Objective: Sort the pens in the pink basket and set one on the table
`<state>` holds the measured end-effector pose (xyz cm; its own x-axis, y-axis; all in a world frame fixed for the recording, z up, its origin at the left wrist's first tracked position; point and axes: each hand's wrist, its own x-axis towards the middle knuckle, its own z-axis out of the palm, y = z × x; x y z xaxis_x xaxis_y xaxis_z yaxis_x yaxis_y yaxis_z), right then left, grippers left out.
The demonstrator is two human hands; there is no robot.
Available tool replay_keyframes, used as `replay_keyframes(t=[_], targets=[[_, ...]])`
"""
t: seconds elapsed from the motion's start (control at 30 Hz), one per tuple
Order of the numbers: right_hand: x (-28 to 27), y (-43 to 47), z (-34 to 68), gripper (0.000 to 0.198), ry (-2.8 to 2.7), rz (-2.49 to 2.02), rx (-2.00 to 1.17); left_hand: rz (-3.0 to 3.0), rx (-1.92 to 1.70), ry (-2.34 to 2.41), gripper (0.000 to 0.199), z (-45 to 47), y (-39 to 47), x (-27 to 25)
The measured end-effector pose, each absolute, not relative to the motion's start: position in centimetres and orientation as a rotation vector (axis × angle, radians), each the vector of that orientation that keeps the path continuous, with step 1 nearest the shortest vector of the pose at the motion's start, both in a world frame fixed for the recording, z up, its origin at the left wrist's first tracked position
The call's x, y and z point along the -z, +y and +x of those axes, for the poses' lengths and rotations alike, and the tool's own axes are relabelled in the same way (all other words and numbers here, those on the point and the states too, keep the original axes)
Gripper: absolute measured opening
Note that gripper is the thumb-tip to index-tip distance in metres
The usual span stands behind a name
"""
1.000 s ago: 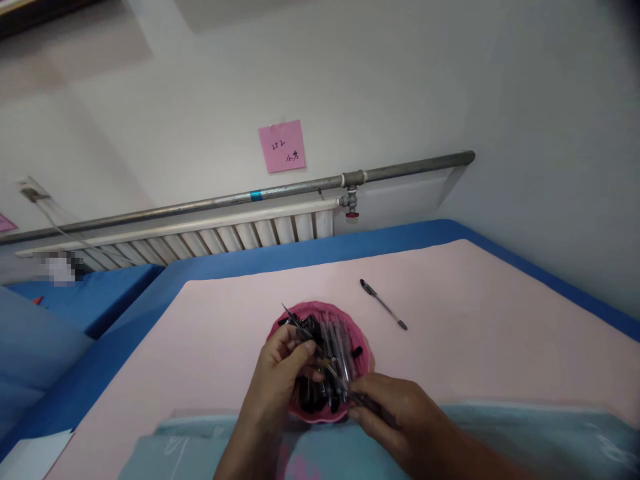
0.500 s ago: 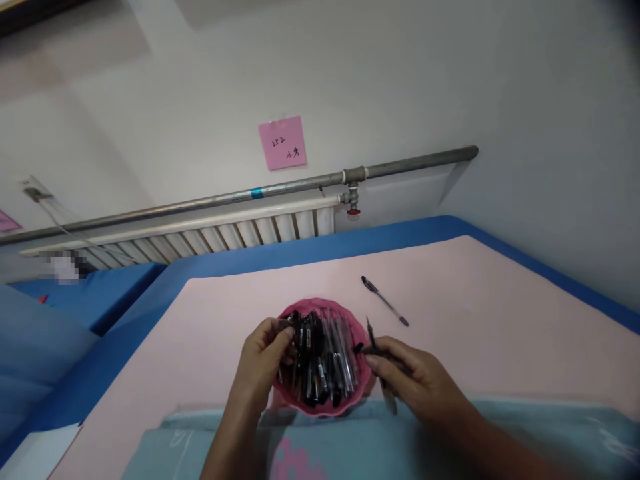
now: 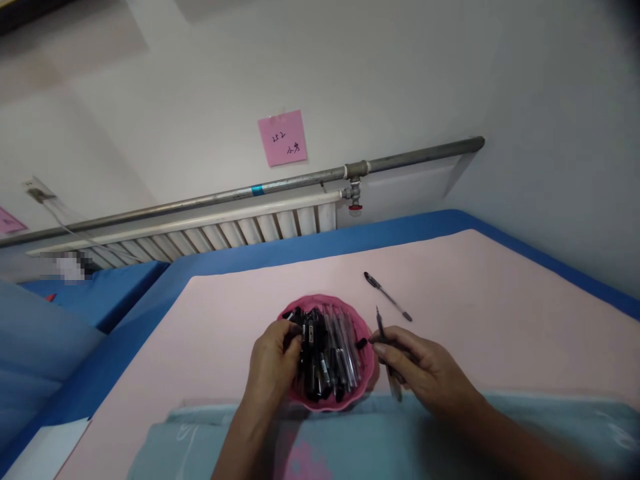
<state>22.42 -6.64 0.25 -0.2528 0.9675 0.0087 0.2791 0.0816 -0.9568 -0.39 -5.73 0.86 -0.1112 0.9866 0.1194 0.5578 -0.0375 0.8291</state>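
A pink scalloped basket (image 3: 369, 373) stands on the pink table cover, filled with several black-capped pens (image 3: 314, 357) on the left and clear pen barrels (image 3: 345, 340) on the right. My left hand (image 3: 274, 357) reaches over the basket's left rim, thumb and fingers pinched together among the black pens; what they grip is hidden. Just off the right rim, my right hand (image 3: 420, 363) is closed on an uncapped pen (image 3: 381, 327), its tip pointing up and away. A small black piece (image 3: 361, 343), perhaps a cap, lies at the basket's right edge near my right fingertips.
One capped pen (image 3: 387, 297) lies on the pink table cover (image 3: 500, 300) beyond the basket. Blue-grey cloth (image 3: 400, 433) spans the near edge. Behind the blue table edge are a radiator (image 3: 250, 230) and a pipe (image 3: 415, 157). White paper (image 3: 45, 450) is at lower left.
My left hand has shifted slightly right, deeper over the black pens. My right hand has drawn a little right from the basket rim with the pen. The whole view has shifted slightly.
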Motion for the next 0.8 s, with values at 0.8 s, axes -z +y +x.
replay_keyframes(t=[0.8], targets=[[-0.7, -6.7, 22.4, 0.022, -1.660, -1.265, -1.169, 2.325, -0.412, 1.896, 0.028, 2.2, -5.4, 0.3]])
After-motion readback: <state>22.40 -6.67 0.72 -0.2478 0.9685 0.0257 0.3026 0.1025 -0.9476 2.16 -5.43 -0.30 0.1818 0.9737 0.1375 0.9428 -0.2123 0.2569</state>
